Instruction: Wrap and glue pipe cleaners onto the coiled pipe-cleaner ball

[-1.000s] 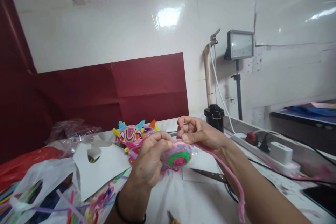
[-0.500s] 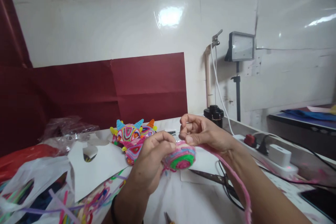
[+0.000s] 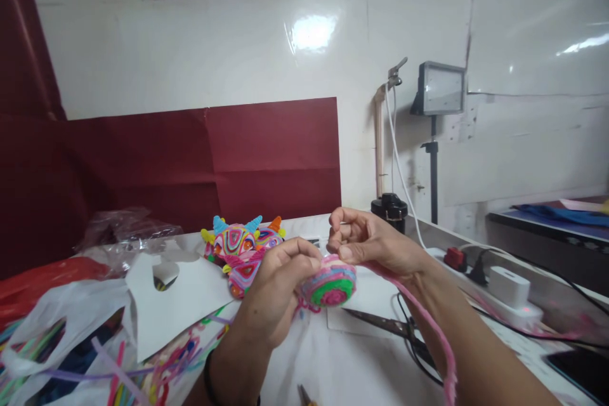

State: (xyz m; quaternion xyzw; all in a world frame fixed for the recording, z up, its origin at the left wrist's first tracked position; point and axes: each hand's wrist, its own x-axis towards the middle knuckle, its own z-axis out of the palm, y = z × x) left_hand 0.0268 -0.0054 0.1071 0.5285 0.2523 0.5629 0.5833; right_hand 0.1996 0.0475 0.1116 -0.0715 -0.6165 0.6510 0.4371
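Where the two hands meet above the white table [image 3: 333,361], a small coiled dome [image 3: 330,282] of fuzzy pipe cleaner is held between them, clear of the surface. The dome is wound in concentric rings: pink centre, green band, then striped pink, blue and orange layers. The left hand [image 3: 276,295] rises from below with its back to the camera, thumb and fingers closed on the dome's left edge. The right hand [image 3: 368,242] comes in from the right, wrist level, fingers curled together and pinched at the dome's upper rim, where a long pink pipe cleaner [image 3: 428,323] leaves the coil and trails under the right forearm toward the lower frame edge.

Just behind the hands stand finished figures [image 3: 240,247], rounded, multicoloured and fuzzy, with blue and orange horns. Metal scissors [image 3: 380,322] lie flat on the table below the right wrist. To the left, a white cut card [image 3: 181,298] and loose coloured pipe cleaners [image 3: 118,374] lie among clear plastic bags [image 3: 52,323]. A white power strip [image 3: 504,304] sits at right.
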